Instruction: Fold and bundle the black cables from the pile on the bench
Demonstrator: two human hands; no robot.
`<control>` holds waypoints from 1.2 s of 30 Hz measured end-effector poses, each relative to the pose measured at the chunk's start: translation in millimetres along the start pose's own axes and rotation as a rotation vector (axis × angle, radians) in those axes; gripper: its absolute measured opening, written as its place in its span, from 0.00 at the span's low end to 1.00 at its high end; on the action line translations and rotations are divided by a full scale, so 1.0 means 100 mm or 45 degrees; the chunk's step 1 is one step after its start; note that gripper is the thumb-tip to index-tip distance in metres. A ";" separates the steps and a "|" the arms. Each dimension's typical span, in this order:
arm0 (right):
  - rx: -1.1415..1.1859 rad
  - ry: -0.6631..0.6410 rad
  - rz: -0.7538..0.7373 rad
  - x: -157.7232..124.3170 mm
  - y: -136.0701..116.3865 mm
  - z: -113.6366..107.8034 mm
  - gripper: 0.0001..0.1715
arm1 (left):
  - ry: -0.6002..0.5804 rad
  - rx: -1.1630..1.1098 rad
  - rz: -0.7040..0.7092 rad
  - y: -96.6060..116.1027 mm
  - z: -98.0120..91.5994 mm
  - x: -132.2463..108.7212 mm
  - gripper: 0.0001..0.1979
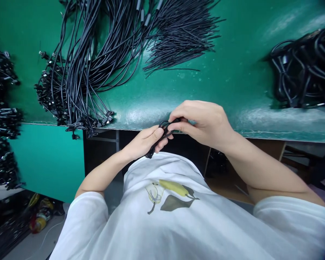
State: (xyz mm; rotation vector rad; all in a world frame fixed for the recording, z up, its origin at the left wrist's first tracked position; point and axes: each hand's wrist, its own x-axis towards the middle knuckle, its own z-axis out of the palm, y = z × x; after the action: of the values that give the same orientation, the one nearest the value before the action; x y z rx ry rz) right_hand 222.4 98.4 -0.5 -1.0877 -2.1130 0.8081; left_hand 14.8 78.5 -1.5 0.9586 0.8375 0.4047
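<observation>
A black cable (164, 127), folded into a small bundle, is between my two hands just off the table's front edge. My left hand (148, 140) is closed around the bundle, thumb on top, with its connector end poking out below the palm. From the right, my right hand (203, 121) pinches the bundle's upper end between thumb and fingers. Whether a tie is in that pinch is hidden. Beyond my hands lies a big heap of loose black cables (111, 54), their plugs (78, 125) hanging over the table edge at left.
The green table (241, 83) stretches across the view. Bundled black cables (300, 72) are piled at right. More cables with connectors (2, 122) lie at far left beside a green panel (48, 159). A drinks bottle (40, 216) is on the floor at lower left.
</observation>
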 end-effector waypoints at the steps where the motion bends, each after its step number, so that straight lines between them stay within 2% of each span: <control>1: 0.014 0.015 0.005 -0.01 0.01 0.01 0.11 | -0.005 0.009 0.005 0.00 0.00 0.00 0.24; 7: 0.065 0.022 0.005 -0.04 0.01 0.04 0.12 | -0.057 0.070 0.032 -0.01 0.01 -0.01 0.26; 15: 0.052 0.046 -0.115 -0.06 0.09 0.11 0.13 | -0.050 0.150 0.138 -0.04 0.06 0.03 0.22; 17: 0.000 0.058 -0.146 -0.08 0.11 0.15 0.11 | -0.055 0.234 0.158 0.00 0.05 0.04 0.21; 19: -0.074 0.143 -0.180 -0.11 0.12 0.17 0.09 | -0.083 0.363 0.138 0.06 0.04 0.04 0.20; 21: -0.202 0.192 -0.299 -0.16 0.10 0.17 0.11 | -0.148 0.504 0.069 0.12 0.02 0.04 0.19; 23: -0.390 0.094 -0.466 -0.23 0.08 0.15 0.18 | -0.207 0.571 -0.018 0.16 0.01 0.04 0.19; 25: -0.576 -0.113 -0.520 -0.31 0.07 0.12 0.23 | -0.230 0.472 -0.078 0.17 -0.01 0.06 0.18; 28: -0.734 -0.293 -0.402 -0.41 0.11 0.08 0.28 | -0.276 0.224 -0.154 0.15 -0.03 0.11 0.19; 30: -0.762 -0.321 -0.354 -0.46 0.17 0.05 0.22 | -0.316 0.242 -0.222 0.15 -0.04 0.13 0.20; 33: -0.695 -0.259 -0.214 -0.51 0.23 -0.03 0.20 | -0.286 0.471 -0.268 0.22 -0.04 0.14 0.19; 36: -0.403 -0.151 -0.043 -0.52 0.25 -0.12 0.18 | -0.182 0.610 -0.240 0.29 0.01 0.14 0.17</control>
State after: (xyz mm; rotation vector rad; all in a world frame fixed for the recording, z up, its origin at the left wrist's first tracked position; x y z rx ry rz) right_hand 267.6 68.5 -24.3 -1.1842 -2.4109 0.5445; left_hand 26.4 102.4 16.8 1.3192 0.9032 -0.0342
